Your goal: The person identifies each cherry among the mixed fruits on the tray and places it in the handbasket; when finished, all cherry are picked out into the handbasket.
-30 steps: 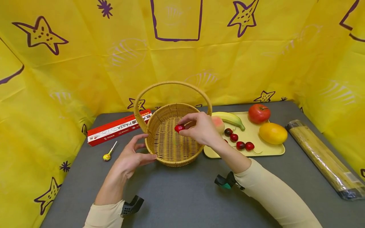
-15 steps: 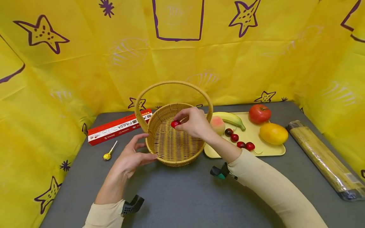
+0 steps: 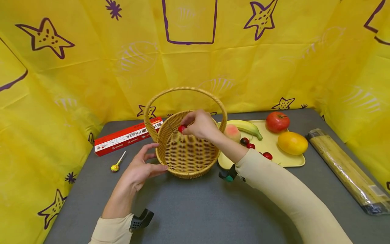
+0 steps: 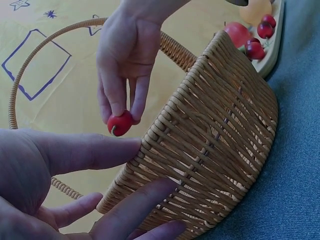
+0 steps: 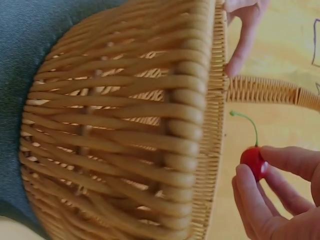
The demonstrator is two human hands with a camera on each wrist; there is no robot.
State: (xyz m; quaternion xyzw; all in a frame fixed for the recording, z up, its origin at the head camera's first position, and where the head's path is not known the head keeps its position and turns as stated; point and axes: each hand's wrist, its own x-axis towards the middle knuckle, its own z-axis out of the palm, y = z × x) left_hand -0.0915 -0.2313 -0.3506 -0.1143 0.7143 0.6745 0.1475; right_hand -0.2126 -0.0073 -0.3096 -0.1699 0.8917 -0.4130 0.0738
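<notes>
A round wicker basket (image 3: 190, 159) with a tall arched handle stands on the grey table. My left hand (image 3: 141, 168) holds its left side, the thumb at the near rim and the other fingers spread against the outer wall. My right hand (image 3: 199, 125) is above the basket opening, pinching a red cherry (image 5: 254, 162) between thumb and fingertips. The cherry has a green stem (image 5: 252, 125), clearly visible in the right wrist view. In the left wrist view the cherry (image 4: 120, 123) hangs from the fingertips, apart from the rim.
Right of the basket, a pale yellow tray (image 3: 286, 162) bears a peach (image 3: 233, 133), a banana (image 3: 248, 127), an apple (image 3: 277, 122), a mango (image 3: 292, 143) and several cherries (image 3: 267, 156). A pasta box (image 3: 128, 135) and lollipop (image 3: 117, 164) lie left. A wrapped bamboo-coloured roll (image 3: 344, 169) lies far right.
My right hand has moved left and farther back over the basket, carrying the cherry. My left hand and the basket have stayed in place.
</notes>
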